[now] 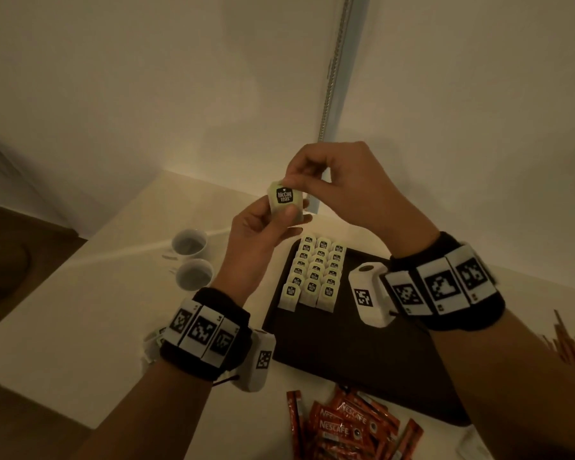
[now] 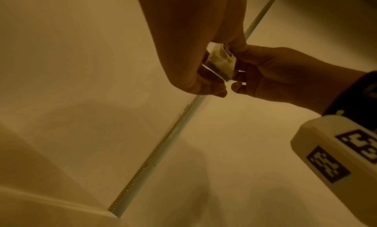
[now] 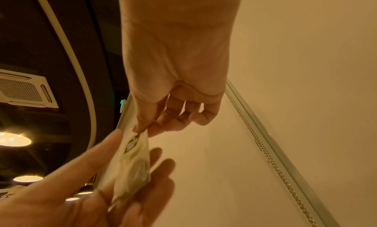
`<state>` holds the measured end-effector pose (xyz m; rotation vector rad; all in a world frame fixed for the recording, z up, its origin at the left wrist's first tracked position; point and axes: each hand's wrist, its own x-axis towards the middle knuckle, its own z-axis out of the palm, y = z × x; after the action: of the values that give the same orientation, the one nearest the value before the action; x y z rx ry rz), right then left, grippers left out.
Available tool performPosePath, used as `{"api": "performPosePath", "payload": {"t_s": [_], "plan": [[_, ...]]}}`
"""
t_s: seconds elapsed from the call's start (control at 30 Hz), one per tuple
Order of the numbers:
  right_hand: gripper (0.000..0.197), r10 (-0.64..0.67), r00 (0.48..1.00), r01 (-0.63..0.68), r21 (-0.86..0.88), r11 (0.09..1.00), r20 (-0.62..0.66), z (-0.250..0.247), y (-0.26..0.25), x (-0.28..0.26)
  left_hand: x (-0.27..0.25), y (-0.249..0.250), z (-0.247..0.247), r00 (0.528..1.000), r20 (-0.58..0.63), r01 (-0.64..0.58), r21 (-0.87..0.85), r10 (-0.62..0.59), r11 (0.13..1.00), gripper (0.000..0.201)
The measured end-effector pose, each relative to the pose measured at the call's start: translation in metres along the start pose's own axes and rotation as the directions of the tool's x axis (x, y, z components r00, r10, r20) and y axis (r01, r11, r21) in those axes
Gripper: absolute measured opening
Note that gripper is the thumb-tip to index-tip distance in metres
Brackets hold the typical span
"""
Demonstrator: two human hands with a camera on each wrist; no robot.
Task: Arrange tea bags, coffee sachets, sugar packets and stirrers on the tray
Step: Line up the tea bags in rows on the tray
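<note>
Above the far end of the dark rectangular tray (image 1: 362, 353), a pale green paper tea bag sachet with a black label (image 1: 285, 201) is held in the air by both hands. The left hand (image 1: 263, 240) grips its lower part, thumb pressed on the front and fingers curled behind; the right hand (image 1: 342, 180) pinches its top edge between thumb and forefinger, the other fingers loosely curled. From the right wrist the sachet (image 3: 133, 162) appears edge-on and blurred, its label barely legible; from the left wrist it (image 2: 221, 61) is a small dim shape mostly covered by fingers.

On the tray, at its far left corner, stand three rows of matching tea bags (image 1: 312, 273), upright and overlapping, so each one's lower part is hidden by the next. The tray's right side is covered by the right wrist and its white camera housing (image 1: 367, 293).

Just off the tray's near edge lies a heap of red coffee sachets (image 1: 349, 426), cut off by the frame. To the tray's right, thin brown stirrers (image 1: 571, 346) run out of view. Left of the tray sit two white cups (image 1: 193, 260), all on a pale table (image 1: 80, 310).
</note>
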<state>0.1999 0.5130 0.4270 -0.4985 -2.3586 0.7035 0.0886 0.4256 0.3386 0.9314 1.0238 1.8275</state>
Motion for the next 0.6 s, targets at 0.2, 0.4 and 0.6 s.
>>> {"api": "performPosePath", "payload": {"t_s": [0.2, 0.4, 0.6], "plan": [[0.006, 0.09, 0.991, -0.077, 0.134, 0.988, -0.096, 0.011, 0.015, -0.01, 0.001, 0.0, -0.001, 1.0, -0.006, -0.02, 0.163, 0.021, 0.986, 0.02], [0.005, 0.246, 0.967, -0.23, 0.196, 0.953, -0.064, 0.02, 0.042, -0.035, -0.017, -0.017, -0.029, 0.977, 0.081, 0.171, 0.27, -0.199, 0.948, 0.035], [0.01, 0.535, 0.828, -0.541, -0.014, 0.841, 0.168, 0.057, 0.104, -0.093, -0.068, -0.042, -0.097, 0.921, -0.076, 0.36, 0.54, -0.381, 0.761, 0.015]]}}
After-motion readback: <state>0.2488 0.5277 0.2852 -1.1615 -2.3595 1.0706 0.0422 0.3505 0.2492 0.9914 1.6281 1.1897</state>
